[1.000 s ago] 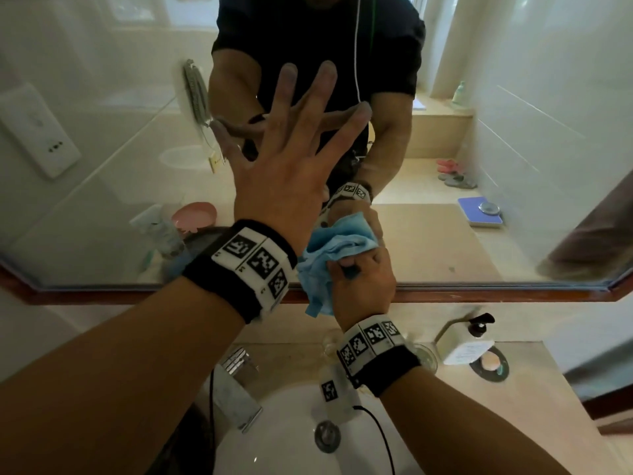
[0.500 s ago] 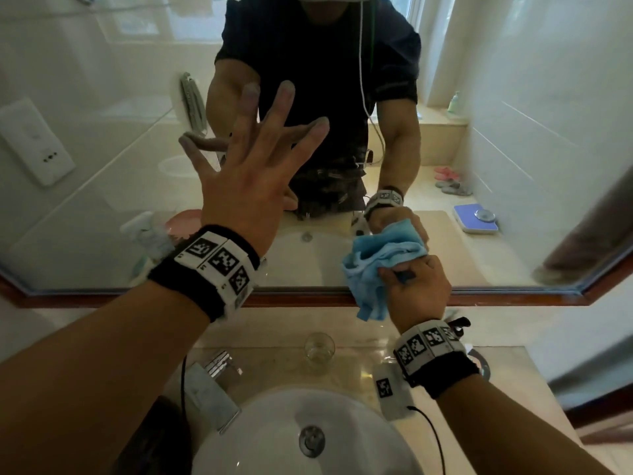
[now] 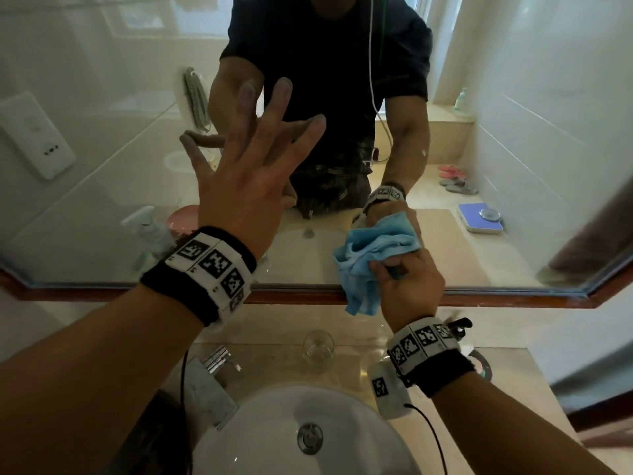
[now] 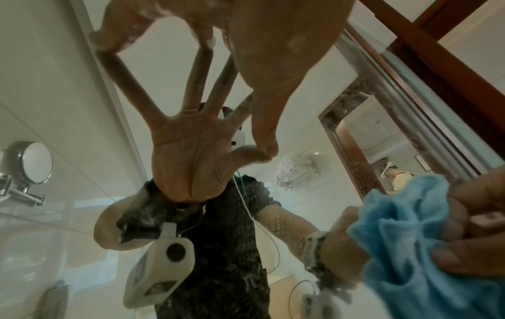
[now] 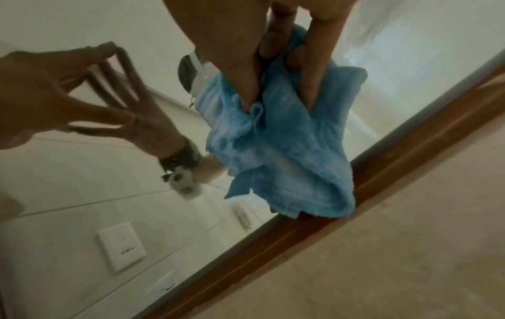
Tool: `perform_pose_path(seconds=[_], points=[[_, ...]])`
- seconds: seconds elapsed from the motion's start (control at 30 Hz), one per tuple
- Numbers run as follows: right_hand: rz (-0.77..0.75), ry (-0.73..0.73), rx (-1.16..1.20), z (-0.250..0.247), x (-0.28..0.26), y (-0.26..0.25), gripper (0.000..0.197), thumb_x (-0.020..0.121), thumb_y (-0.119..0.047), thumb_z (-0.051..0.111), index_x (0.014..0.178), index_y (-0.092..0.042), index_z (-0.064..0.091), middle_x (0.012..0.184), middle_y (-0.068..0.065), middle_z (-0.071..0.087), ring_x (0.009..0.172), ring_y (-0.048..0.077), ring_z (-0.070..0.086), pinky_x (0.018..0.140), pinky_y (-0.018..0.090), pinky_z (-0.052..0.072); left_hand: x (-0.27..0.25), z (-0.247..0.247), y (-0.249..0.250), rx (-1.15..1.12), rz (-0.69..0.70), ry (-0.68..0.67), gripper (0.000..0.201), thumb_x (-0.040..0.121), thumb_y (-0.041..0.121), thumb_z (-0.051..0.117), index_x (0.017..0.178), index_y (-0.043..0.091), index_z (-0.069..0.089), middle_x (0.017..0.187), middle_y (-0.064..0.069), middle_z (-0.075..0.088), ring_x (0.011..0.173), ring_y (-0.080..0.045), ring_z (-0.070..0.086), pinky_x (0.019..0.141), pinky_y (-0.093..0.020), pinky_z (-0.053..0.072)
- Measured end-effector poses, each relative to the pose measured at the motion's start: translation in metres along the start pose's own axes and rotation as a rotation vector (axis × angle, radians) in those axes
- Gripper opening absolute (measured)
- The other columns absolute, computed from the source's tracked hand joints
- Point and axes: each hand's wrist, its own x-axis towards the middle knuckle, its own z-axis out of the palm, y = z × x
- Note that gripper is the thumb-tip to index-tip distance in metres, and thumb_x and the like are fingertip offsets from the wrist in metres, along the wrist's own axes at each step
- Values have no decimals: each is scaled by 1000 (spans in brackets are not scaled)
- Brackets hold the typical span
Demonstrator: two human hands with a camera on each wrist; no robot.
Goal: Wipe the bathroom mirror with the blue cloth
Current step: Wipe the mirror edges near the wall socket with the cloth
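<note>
Left hand splayed, fingertips on mirror — holds nothing, keep as brace only. Right hand clenched on bunched blue cloth, pressed low on glass just above wooden frame — flatten wad, overlap strokes rightward.

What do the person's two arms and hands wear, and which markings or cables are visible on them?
Both forearms are bare, with no sleeves over them. The left hand and the right hand each have a black wristband with white square tiles carrying black-and-white coded markers. A white camera pod with one such marker hangs under the right wrist, with a thin black cable leaving it.
</note>
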Motion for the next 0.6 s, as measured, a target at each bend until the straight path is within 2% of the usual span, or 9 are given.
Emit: perform_pose_path(seconds=[0.07, 0.13, 0.2, 0.27, 0.3, 0.37, 0.47, 0.57, 0.6], points=[[-35, -17, 41, 18, -7, -17, 11, 75, -22, 80, 82, -19, 72, 97, 4, 67, 86, 26, 63, 76, 36, 52, -8, 4, -1, -40, -3, 22, 104, 74, 36, 79, 152, 46, 10, 164, 1, -5, 151, -28, -5, 101, -80, 16], [-28, -27, 110, 35, -15, -32, 12, 76, -21, 80, 78, -22, 68, 93, 1, 65, 82, 17, 61, 74, 31, 52, -26, 11, 0, -141, -62, 45, 93, 77, 38, 76, 151, 43, 21, 164, 1, 2, 151, -26, -2, 102, -78, 20], [-53, -17, 167, 48, -22, -42, 12, 76, -16, 80, 78, -17, 68, 92, 1, 64, 78, 6, 55, 72, 13, 47, -50, 22, -1, -245, -150, 73, 75, 79, 40, 72, 145, 40, 37, 163, -2, 13, 149, -29, 8, 103, -74, 25], [-111, -36, 158, 54, -27, -49, 9, 77, -8, 77, 82, -11, 70, 94, 3, 64, 80, 1, 52, 74, 0, 38, -72, 33, 0, -274, -188, 99, 59, 80, 43, 65, 137, 37, 48, 154, -8, 33, 140, -35, 31, 101, -63, 35], [-145, -59, 152, 54, -28, -52, 11, 78, -4, 75, 86, -10, 70, 96, 4, 64, 83, 3, 53, 77, -2, 36, -80, 39, 0, -297, -201, 96, 54, 81, 43, 63, 133, 36, 50, 145, -9, 43, 130, -35, 44, 98, -56, 41], [-208, -115, 153, 53, -31, -57, 19, 77, 5, 70, 93, -6, 70, 101, 7, 64, 90, 6, 56, 82, -2, 36, -89, 46, 4, -437, -258, 29, 48, 83, 40, 66, 129, 30, 57, 126, -6, 56, 109, -29, 57, 89, -44, 50], [-241, -267, 159, 48, -30, -68, 27, 78, 10, 64, 103, 1, 70, 105, 11, 61, 97, 7, 58, 79, -2, 35, -96, 57, 16, -600, -266, -66, 37, 82, 31, 73, 117, 20, 68, 115, -4, 63, 101, -24, 63, 86, -35, 54], [-347, -340, 238, 41, -27, -73, 29, 76, 14, 64, 104, 7, 66, 101, 7, 57, 95, -18, 48, 82, -4, 34, -99, 67, 28, -653, -227, -59, 30, 80, 24, 76, 109, 18, 70, 108, -3, 66, 93, -24, 66, 76, -37, 57], [-372, -354, 236, 39, -25, -70, 31, 75, 14, 65, 104, 5, 66, 100, 6, 57, 93, -20, 46, 83, -4, 33, -100, 70, 31, -661, -221, -33, 28, 79, 23, 76, 106, 18, 70, 104, -3, 67, 89, -23, 66, 72, -36, 58]])
